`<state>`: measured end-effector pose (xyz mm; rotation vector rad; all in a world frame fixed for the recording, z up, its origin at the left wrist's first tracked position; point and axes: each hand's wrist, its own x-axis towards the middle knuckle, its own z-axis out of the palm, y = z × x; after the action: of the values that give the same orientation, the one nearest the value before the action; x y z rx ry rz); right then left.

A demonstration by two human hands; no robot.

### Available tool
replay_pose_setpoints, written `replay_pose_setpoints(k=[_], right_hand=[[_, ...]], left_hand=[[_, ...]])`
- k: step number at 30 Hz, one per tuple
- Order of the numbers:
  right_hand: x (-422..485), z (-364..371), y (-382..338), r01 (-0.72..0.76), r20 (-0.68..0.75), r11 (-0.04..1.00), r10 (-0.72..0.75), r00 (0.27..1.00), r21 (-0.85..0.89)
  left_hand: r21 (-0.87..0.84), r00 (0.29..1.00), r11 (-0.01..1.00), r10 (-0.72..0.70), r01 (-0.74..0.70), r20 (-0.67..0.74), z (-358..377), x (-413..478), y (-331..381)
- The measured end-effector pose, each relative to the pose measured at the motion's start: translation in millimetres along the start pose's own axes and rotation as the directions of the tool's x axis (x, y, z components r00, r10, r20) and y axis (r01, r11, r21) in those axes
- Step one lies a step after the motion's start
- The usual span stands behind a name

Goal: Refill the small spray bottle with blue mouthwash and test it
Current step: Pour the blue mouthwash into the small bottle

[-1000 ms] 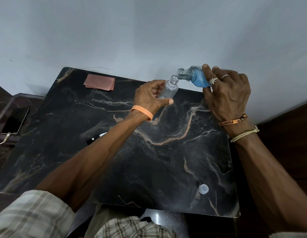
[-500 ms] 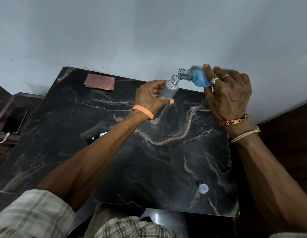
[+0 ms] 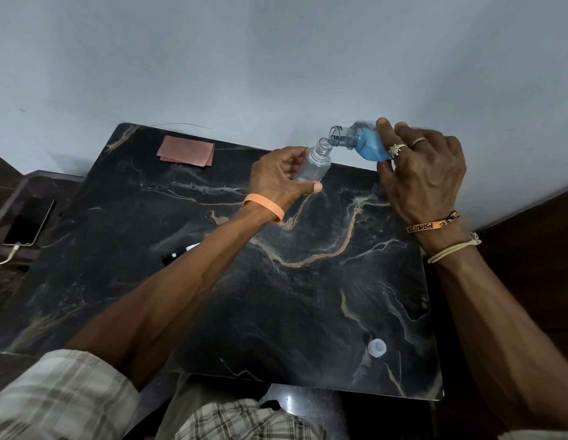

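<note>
My left hand [image 3: 276, 182] grips the small clear spray bottle [image 3: 313, 161], uncapped and tilted with its neck up to the right, above the far side of the black marble table [image 3: 276, 296]. My right hand [image 3: 425, 176] holds the mouthwash bottle [image 3: 365, 146], tipped almost level to the left. Blue liquid fills its lower part. Its open mouth sits just above and touching the rim of the small bottle's neck. The small bottle looks nearly empty. A black spray head [image 3: 178, 252] lies on the table, partly hidden by my left forearm.
A round white cap [image 3: 377, 347] lies near the table's front right. A folded pink cloth [image 3: 187, 151] rests at the far left corner. A phone [image 3: 28, 222] on a cable sits on a lower surface to the left. A grey wall stands behind the table.
The mouthwash bottle has tipped slightly further and its mouth has come closer onto the small bottle's neck. Both hands have otherwise stayed in place.
</note>
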<state>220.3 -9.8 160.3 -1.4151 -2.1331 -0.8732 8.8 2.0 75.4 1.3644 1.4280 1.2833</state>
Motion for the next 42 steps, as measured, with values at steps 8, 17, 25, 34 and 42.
replay_pose_setpoints(k=[8,17,25,34,42], right_hand=[[0.1,-1.7,-2.4,-0.001,0.005,1.000,0.001,1.000,0.004],[-0.4,-2.6,-2.8,0.001,0.008,1.000,-0.001,1.000,0.004],[-0.5,-1.3,-2.9,-0.002,0.003,1.000,0.002,1.000,0.000],[0.2,-3.5,-3.6,0.000,0.012,1.000,0.000,1.000,0.012],[0.3,-4.7,-1.6,-0.006,0.043,1.000,0.005,0.999,0.012]], left_hand=[[0.005,1.000,1.000,-0.002,0.002,0.005,-1.6,-2.0,-0.1],[-0.004,1.000,1.000,0.006,-0.006,-0.002,-1.5,-3.4,-0.9],[-0.022,1.000,1.000,0.006,-0.006,0.001,-1.2,-3.6,-1.0],[-0.017,1.000,1.000,0.002,-0.002,0.004,-0.6,-2.0,-1.2],[-0.023,1.000,1.000,0.016,-0.015,0.010,0.7,-1.4,-1.9]])
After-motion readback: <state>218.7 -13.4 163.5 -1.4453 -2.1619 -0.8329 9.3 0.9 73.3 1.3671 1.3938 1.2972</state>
